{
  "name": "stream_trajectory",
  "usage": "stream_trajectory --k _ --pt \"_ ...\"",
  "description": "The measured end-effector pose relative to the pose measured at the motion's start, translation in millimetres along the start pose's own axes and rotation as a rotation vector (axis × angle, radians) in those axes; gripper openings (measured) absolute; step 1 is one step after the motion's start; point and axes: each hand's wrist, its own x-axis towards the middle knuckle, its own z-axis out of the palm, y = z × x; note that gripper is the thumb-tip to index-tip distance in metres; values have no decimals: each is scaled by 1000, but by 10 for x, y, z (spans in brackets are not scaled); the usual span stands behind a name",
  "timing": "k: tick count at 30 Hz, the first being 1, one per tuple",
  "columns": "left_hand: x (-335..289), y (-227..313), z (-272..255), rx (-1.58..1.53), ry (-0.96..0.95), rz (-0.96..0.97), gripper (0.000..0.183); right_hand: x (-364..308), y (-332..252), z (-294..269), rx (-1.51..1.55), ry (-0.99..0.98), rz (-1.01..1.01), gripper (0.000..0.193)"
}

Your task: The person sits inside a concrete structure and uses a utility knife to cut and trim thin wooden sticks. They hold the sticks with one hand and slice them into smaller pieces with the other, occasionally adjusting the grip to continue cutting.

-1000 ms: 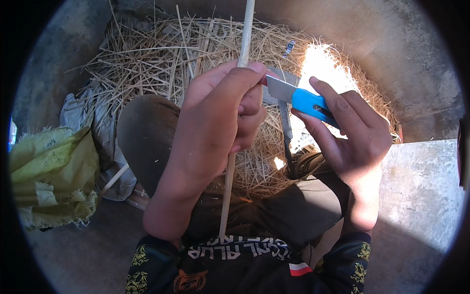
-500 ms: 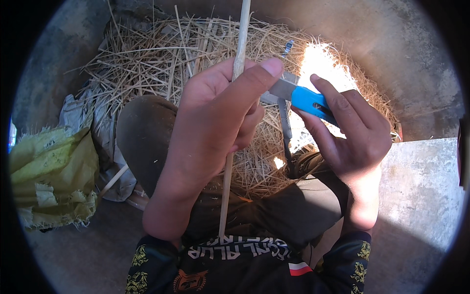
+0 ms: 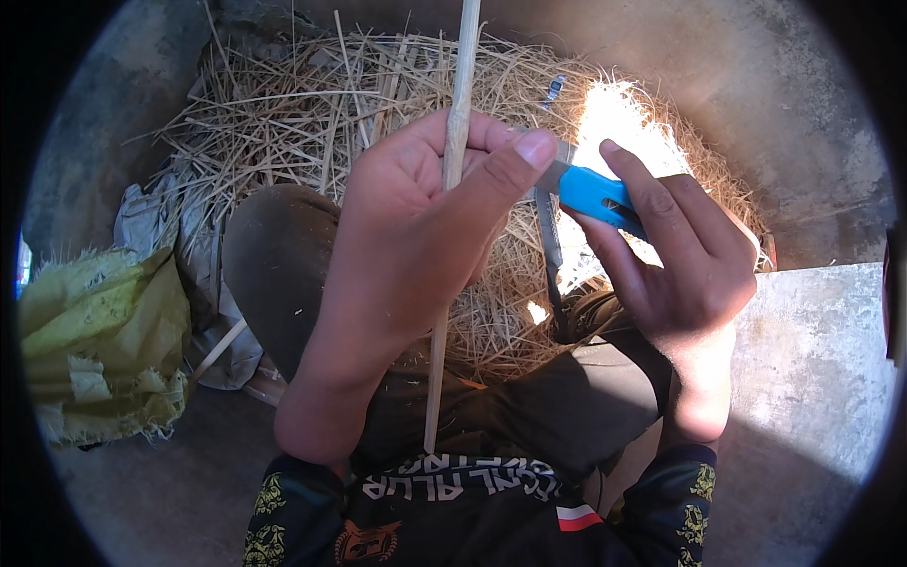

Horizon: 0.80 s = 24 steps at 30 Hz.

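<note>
My left hand is closed around a long thin wooden stick, which runs nearly upright from the top of the view down to my shirt. The thumb and forefinger of that hand meet at the blade of a blue-handled utility knife and cover much of it. In my right hand the knife's handle is gripped between thumb and fingers, with the blade pointing left. The stick crosses the left palm, a little apart from the visible part of the blade.
A heap of straw-like shavings spreads beyond my knees, brightly sunlit at right. A dark narrow strip lies on it. To the left is a frayed yellow-green woven sack beside a pale stick. Concrete walls stand behind.
My left thumb and forefinger have shifted right toward the knife handle and now cover more of the blade. The stick has barely moved. My right hand keeps its grip.
</note>
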Motion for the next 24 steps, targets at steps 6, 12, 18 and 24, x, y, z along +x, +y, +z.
stream_trajectory --k 6,12,18,24 --pt "-9 -21 -2 -54 -16 14 16 0 -15 -4 -32 -9 4 46" --pt "-21 0 -14 -47 30 19 27 -16 6 11 -33 -20 -5 45" --pt "-27 50 -139 -296 -79 -34 22 -6 69 99 247 117 172 37" --pt "-41 -84 80 -161 -103 -46 14 41 132 75 457 51 431 45"
